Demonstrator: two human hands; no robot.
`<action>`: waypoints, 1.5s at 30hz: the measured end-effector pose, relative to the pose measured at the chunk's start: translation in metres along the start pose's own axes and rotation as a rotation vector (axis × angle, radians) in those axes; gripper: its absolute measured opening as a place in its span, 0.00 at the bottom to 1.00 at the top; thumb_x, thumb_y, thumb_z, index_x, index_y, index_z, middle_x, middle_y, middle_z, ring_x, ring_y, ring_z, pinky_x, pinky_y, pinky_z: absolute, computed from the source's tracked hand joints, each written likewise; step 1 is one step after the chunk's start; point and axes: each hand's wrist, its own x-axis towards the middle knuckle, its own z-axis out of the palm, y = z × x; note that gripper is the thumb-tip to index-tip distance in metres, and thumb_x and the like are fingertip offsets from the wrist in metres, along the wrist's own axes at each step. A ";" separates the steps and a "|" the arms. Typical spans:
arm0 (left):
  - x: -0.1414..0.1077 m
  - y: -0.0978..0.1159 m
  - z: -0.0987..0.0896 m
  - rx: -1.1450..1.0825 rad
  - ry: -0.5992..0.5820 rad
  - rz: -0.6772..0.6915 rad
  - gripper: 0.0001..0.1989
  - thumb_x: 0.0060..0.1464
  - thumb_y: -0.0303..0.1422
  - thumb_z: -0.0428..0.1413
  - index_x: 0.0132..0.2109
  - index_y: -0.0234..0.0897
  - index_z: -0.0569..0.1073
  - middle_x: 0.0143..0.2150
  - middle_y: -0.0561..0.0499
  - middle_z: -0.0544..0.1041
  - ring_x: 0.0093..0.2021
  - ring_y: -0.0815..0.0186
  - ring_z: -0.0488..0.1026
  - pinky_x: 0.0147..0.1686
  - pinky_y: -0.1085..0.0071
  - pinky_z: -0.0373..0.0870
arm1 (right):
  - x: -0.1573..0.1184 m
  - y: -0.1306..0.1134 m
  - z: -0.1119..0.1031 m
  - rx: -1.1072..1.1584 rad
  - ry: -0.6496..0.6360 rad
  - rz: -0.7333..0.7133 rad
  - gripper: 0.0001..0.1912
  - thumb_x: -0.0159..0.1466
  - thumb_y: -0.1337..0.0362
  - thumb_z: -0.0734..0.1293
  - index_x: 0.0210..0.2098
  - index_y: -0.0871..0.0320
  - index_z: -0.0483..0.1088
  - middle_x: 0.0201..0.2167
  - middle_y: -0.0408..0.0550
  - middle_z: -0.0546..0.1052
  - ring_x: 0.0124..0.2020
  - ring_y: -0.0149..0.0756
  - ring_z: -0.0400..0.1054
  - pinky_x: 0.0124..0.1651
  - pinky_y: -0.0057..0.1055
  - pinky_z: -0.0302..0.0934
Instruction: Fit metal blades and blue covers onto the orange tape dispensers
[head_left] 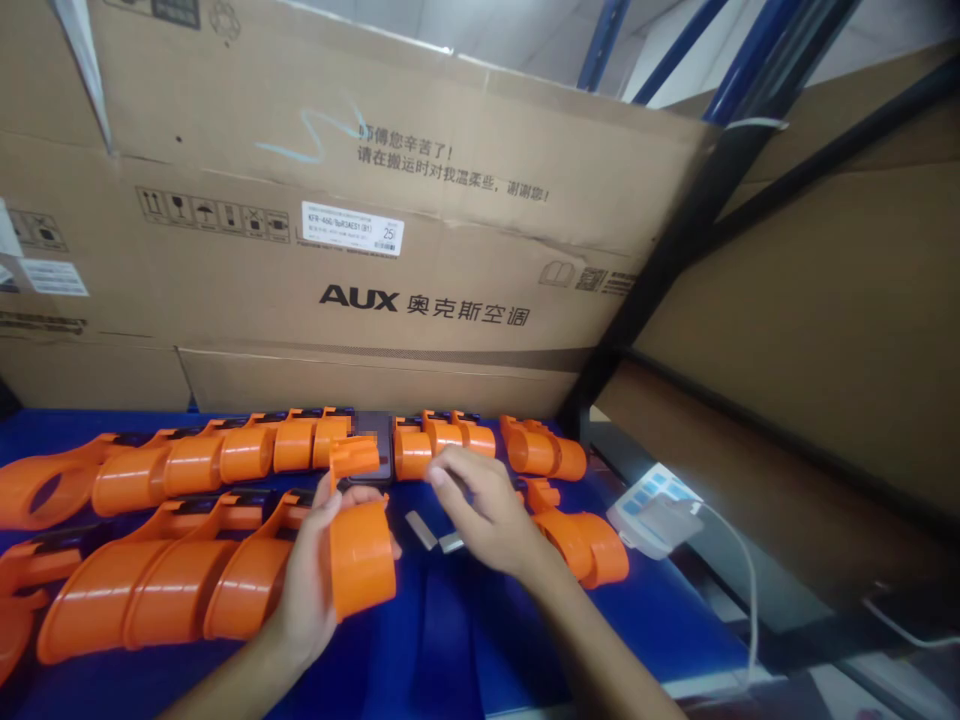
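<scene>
My left hand [311,575] grips an orange plastic part [362,560] with a wide ring at its bottom and a short handle-like piece at its top. To the right, my right hand [487,505] hovers over the blue surface, thumb and forefinger brought close together; whatever they may hold is too small to make out. Just below its fingers lie two small pale strips, one [421,530] at the left and one [452,542] at the right. A dark flat device [382,440] is behind my left hand, partly hidden by the orange part.
Rows of similar orange parts [169,590] with dark ends stand on the blue surface [420,650] at left, back and right. A cardboard sheet [435,230] rises behind. At the right are a dark metal post [645,290] and a white box [656,512] with a cable.
</scene>
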 end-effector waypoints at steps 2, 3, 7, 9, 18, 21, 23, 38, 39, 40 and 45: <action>-0.001 0.001 0.000 0.039 -0.017 -0.009 0.24 0.57 0.54 0.60 0.45 0.36 0.76 0.31 0.48 0.82 0.24 0.60 0.79 0.23 0.69 0.73 | 0.005 0.005 0.008 -0.274 -0.200 0.105 0.16 0.75 0.59 0.59 0.36 0.56 0.74 0.32 0.50 0.80 0.33 0.41 0.74 0.37 0.34 0.64; -0.001 0.001 0.001 0.051 -0.029 -0.016 0.24 0.56 0.54 0.60 0.43 0.36 0.76 0.29 0.48 0.82 0.23 0.60 0.79 0.22 0.69 0.73 | 0.006 0.006 0.014 -0.395 -0.299 0.120 0.13 0.72 0.58 0.63 0.35 0.56 0.75 0.32 0.51 0.81 0.33 0.42 0.76 0.37 0.34 0.64; -0.002 -0.005 0.000 0.078 -0.105 -0.055 0.23 0.57 0.54 0.59 0.40 0.37 0.74 0.32 0.47 0.81 0.25 0.58 0.81 0.22 0.69 0.74 | 0.003 0.011 0.035 -0.501 -0.385 0.121 0.08 0.61 0.59 0.73 0.33 0.58 0.77 0.32 0.56 0.82 0.35 0.50 0.78 0.36 0.35 0.63; -0.002 -0.012 -0.002 0.074 -0.173 -0.072 0.21 0.57 0.53 0.61 0.43 0.39 0.73 0.36 0.48 0.81 0.28 0.55 0.83 0.23 0.67 0.77 | 0.000 0.015 0.042 -0.509 -0.385 0.099 0.07 0.59 0.61 0.74 0.34 0.59 0.78 0.32 0.57 0.82 0.36 0.51 0.78 0.36 0.35 0.63; 0.000 -0.031 -0.013 0.132 -0.533 -0.106 0.33 0.59 0.48 0.63 0.66 0.50 0.61 0.44 0.46 0.81 0.35 0.51 0.86 0.30 0.64 0.77 | -0.006 0.037 0.060 -0.470 -0.257 -0.005 0.07 0.66 0.70 0.65 0.37 0.57 0.76 0.39 0.52 0.82 0.39 0.42 0.73 0.39 0.33 0.62; -0.001 -0.029 -0.012 0.103 -0.503 -0.125 0.30 0.61 0.47 0.61 0.66 0.51 0.61 0.45 0.47 0.80 0.36 0.48 0.86 0.27 0.62 0.78 | -0.007 0.039 0.064 -0.426 -0.204 -0.034 0.08 0.65 0.72 0.65 0.36 0.57 0.76 0.38 0.51 0.82 0.39 0.42 0.73 0.40 0.32 0.63; -0.001 -0.028 -0.013 0.085 -0.490 -0.142 0.30 0.62 0.47 0.60 0.66 0.52 0.61 0.45 0.48 0.80 0.36 0.47 0.86 0.27 0.60 0.79 | -0.008 0.038 0.065 -0.404 -0.187 -0.026 0.08 0.64 0.72 0.65 0.34 0.57 0.76 0.34 0.50 0.81 0.36 0.42 0.73 0.39 0.32 0.63; -0.001 -0.020 -0.002 0.028 -0.179 -0.154 0.28 0.54 0.49 0.65 0.56 0.45 0.65 0.38 0.49 0.82 0.32 0.46 0.85 0.25 0.60 0.79 | -0.003 0.046 0.046 0.009 -0.187 -0.013 0.09 0.74 0.64 0.64 0.48 0.55 0.76 0.46 0.52 0.82 0.47 0.43 0.76 0.51 0.36 0.68; 0.000 -0.019 -0.002 0.023 -0.116 -0.163 0.28 0.53 0.49 0.66 0.54 0.44 0.66 0.37 0.49 0.82 0.32 0.46 0.85 0.26 0.59 0.79 | -0.004 0.047 0.047 0.004 -0.181 0.008 0.08 0.74 0.62 0.64 0.46 0.55 0.76 0.43 0.52 0.82 0.44 0.43 0.76 0.48 0.35 0.68; 0.001 -0.019 -0.002 0.020 -0.069 -0.173 0.26 0.53 0.49 0.66 0.52 0.42 0.67 0.36 0.48 0.82 0.32 0.46 0.85 0.27 0.59 0.80 | -0.005 0.048 0.049 0.003 -0.175 0.027 0.07 0.74 0.61 0.65 0.44 0.56 0.75 0.42 0.51 0.82 0.42 0.42 0.76 0.45 0.34 0.67; 0.006 -0.021 -0.010 0.067 -0.029 -0.179 0.21 0.57 0.52 0.63 0.38 0.38 0.70 0.32 0.47 0.81 0.31 0.50 0.85 0.29 0.63 0.79 | -0.008 0.052 0.056 0.071 -0.182 0.096 0.08 0.71 0.62 0.69 0.37 0.56 0.68 0.33 0.44 0.78 0.31 0.35 0.71 0.35 0.28 0.60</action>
